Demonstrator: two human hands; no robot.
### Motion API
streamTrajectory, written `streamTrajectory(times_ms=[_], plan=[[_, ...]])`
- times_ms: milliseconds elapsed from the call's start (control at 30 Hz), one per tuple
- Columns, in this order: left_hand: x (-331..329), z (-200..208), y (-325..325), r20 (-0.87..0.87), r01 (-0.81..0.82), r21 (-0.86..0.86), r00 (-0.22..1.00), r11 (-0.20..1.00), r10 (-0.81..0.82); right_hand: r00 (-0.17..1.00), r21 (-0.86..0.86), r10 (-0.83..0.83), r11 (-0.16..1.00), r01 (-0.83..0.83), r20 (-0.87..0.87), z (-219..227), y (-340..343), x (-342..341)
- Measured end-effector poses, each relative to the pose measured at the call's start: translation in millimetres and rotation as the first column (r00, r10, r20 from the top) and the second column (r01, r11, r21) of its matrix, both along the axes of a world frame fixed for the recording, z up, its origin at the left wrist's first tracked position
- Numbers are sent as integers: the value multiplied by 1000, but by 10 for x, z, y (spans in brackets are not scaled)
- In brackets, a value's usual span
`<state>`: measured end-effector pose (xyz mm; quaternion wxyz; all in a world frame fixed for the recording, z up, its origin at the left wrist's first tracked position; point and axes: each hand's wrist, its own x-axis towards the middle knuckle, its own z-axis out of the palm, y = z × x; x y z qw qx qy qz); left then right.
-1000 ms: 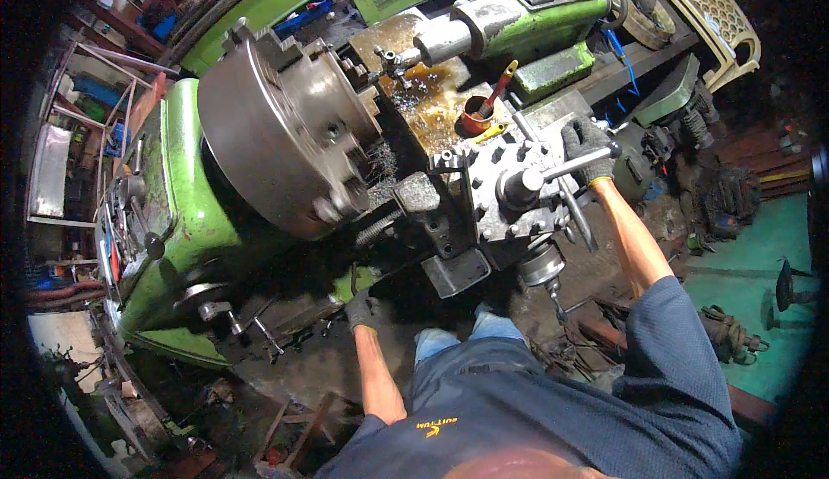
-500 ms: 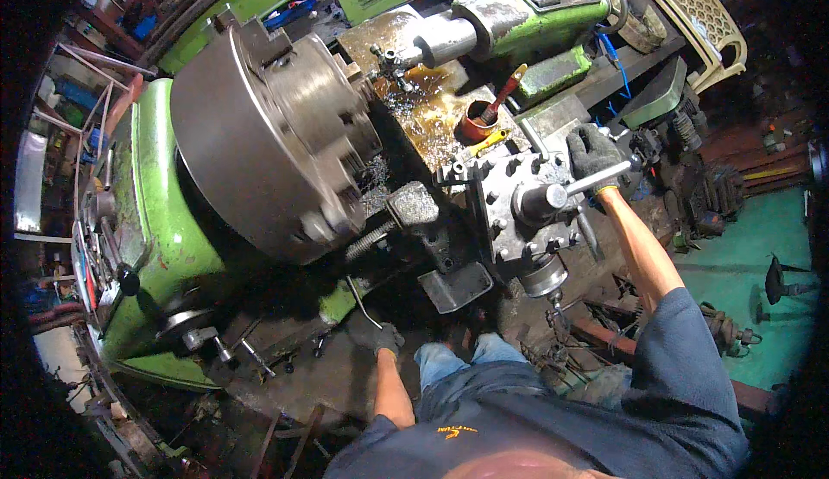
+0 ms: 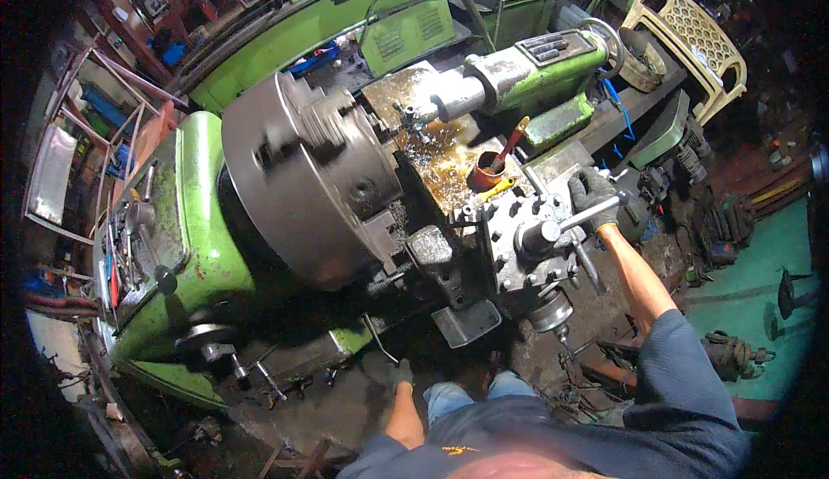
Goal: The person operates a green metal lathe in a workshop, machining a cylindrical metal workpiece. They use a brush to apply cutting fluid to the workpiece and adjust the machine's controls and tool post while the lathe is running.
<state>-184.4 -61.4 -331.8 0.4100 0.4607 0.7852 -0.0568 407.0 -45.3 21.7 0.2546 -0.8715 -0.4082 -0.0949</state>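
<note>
My left hand (image 3: 400,374), in a dark glove, is closed around the lower end of a bent metal lever (image 3: 373,336) below the green lathe's bed. My right hand (image 3: 594,194), gloved too, lies beyond the clamp handle (image 3: 591,214) of the square tool post (image 3: 511,239). Its fingers curl down over something the handle and glove hide. To the left, the big lathe chuck (image 3: 289,185) with stepped jaws is smeared by motion. A red pot (image 3: 487,173) holding a brush (image 3: 515,138) stands behind the tool post, with a yellow-handled tool (image 3: 498,189) beside it.
The green tailstock (image 3: 548,78) stands at the back right, near a beige plastic chair (image 3: 686,39). Wet, oily metal (image 3: 436,155) lies between chuck and tailstock. Tools crowd the headstock top (image 3: 142,229). A handwheel (image 3: 551,312) projects below the tool post.
The whole view has shifted, so the lathe sits lower and further right. The chuck jaws stand at a different angle. Both hands keep their places on the machine.
</note>
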Motion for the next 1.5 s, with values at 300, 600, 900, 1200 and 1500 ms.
streamTrajectory(times_ms=[300, 600, 900, 1200, 1500], plan=[[-386, 1131, 353, 384, -245, 758, 917, 605, -110, 998, -54, 1, 999, -4, -70, 52, 73, -68], [317, 4830, 1751, -478, 387, 848, 854, -362, -206, 995, -142, -44, 989, 31, -92, 157, 22, -101], [101, 5141, 3082, -724, 647, 679, 669, -347, -169, 987, -133, -30, 991, 9, -155, 155, -34, -66], [220, 5162, 3498, -746, 723, 663, 658, -192, -99, 989, -95, -25, 995, 11, -143, 100, -24, -24], [287, 5180, 3457, -752, 726, 652, 656, -218, -62, 993, -79, 6, 997, -15, -120, 128, -55, -30]])
